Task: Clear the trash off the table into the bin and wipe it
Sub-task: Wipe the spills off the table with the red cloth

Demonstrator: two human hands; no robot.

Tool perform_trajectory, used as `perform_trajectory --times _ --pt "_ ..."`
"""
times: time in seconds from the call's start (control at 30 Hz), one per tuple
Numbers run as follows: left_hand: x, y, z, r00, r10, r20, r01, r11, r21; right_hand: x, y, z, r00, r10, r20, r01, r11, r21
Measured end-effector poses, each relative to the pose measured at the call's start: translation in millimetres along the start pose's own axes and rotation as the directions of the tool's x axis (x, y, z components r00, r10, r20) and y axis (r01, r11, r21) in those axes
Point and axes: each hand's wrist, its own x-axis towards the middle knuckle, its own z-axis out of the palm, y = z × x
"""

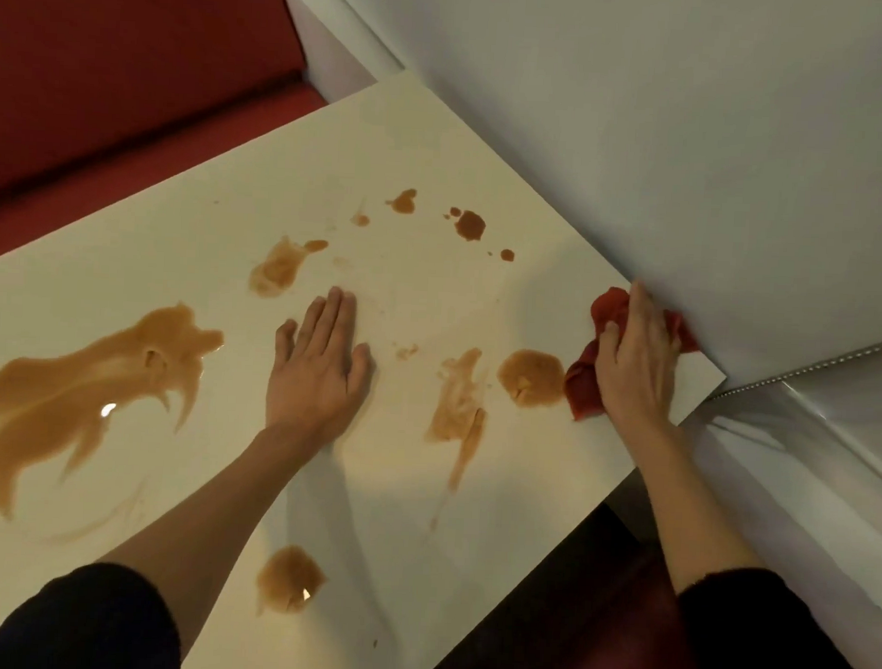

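While no trash shows on table (427, 141), wiping looks barely started: right hand (634, 365) grips red cloth (585, 393) at 3 o'clock, left hand (316, 374) flat, fingers straight; brown spills (72, 394) at 9, 12, 6.

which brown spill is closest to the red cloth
The round brown puddle right beside the red cloth held by the right hand, nearly touching its edge; the rest lie farther left.
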Motion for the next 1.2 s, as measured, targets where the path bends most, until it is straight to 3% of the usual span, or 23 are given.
perform_trajectory --times 0.07,0.17,0.3,0.43,0.53,0.67,0.9,1.07,1.2 --pt "0 -1 2 1.0 -0.001 -0.005 0.001 1.0 -0.011 13 -11 6 0.998 -0.063 0.0 0.063 0.998 -0.017" --pt "-1 -3 1 1.0 0.005 -0.013 -0.005 1.0 -0.022 7 -23 6 0.956 -0.25 0.155 0.25 0.968 0.019" --pt "-2 -4 1 1.0 0.016 -0.027 -0.017 0.999 -0.03 -23 1 -14 0.878 -0.365 0.31 0.353 0.931 0.095" --pt "-1 -3 1 0.999 0.017 -0.031 -0.018 0.999 -0.031 -6 28 -29 0.914 -0.307 0.267 0.345 0.932 -0.111" --pt "-2 -3 1 0.999 0.016 -0.035 -0.017 1.0 -0.022 10 15 -19 0.963 -0.206 0.175 0.209 0.978 0.003" --pt "-1 -3 0 0.999 0.019 -0.039 -0.02 0.999 -0.031 7 -19 0 0.992 -0.115 0.043 0.115 0.993 0.006" --pt "-2 -2 -1 0.999 0.022 -0.048 -0.024 0.999 -0.049 -81 -4 -13 0.897 -0.414 0.154 0.415 0.909 0.029" --pt "-2 0 -1 0.998 0.024 -0.057 -0.027 0.998 -0.057 -40 29 -20 0.98 -0.17 0.105 0.18 0.979 -0.098" --pt "-1 -1 -1 0.998 0.029 -0.058 -0.032 0.998 -0.052 8 7 -10 0.997 0.041 0.07 -0.031 0.99 -0.137"
